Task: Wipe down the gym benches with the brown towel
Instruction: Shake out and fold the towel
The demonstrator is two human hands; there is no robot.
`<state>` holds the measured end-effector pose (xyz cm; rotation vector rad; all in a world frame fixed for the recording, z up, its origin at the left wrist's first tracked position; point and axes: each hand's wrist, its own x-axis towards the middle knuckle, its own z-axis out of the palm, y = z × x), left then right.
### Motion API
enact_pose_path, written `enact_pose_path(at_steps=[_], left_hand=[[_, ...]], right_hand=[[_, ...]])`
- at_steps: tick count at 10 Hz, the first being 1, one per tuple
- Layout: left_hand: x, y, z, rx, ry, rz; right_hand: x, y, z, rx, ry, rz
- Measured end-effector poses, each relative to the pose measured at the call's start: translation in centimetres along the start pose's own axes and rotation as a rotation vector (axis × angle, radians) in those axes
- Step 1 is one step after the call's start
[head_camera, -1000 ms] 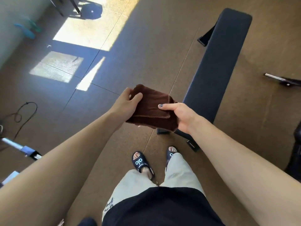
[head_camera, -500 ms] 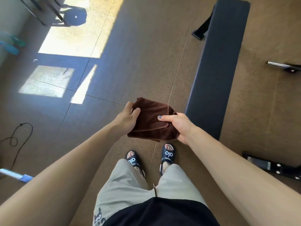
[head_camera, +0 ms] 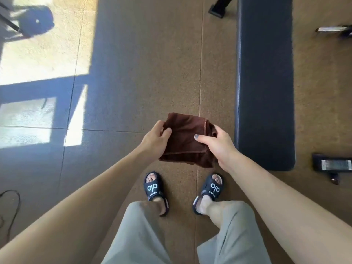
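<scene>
towel: brown towel, folded into a thick wad, stitched hem visible along the top right and lower edge; held in the air in front of the person, above the floor, not touching the bench.
left hand: left hand grips the towel's left edge, thumb on top, fingers curled round the edge and underneath.
right hand: right hand grips the towel's right side, thumb pressed flat on the top face, remaining fingers wrapped under and hidden by the cloth.
bench: dark padded gym bench, long flat pad running away from the person, just right of the hands; near end sits level with the right wrist; surface bare.
bench foot: black frame foot on the floor right of the near end; another black foot at the far left of the pad.
floor: brown speckled rubber floor with seams; sunlit patches at left.
feet: dark slides with white lettering, both planted below the towel.
clothing: light grey shorts.
cable: black cable looped on the floor at the left edge.
</scene>
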<state>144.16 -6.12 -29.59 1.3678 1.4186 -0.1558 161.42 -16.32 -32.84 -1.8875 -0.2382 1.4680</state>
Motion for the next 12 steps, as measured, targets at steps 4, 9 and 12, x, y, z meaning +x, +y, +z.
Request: enact_pose_path(at_steps=[4,9,12], left_hand=[[21.6,-13.9,10.0,0.082,0.058,0.042],[32.6,-23.3,15.2,0.223,0.296,0.354],[32.8,-24.2,12.3,0.362,0.149,0.256]], right_hand=[[22.6,16.1,3.3,-0.287,0.208,-0.146],[33.7,24.6,6.0,-0.36,0.371,-0.531],[32.0,22.7,5.9,-0.78,0.293,-0.475]])
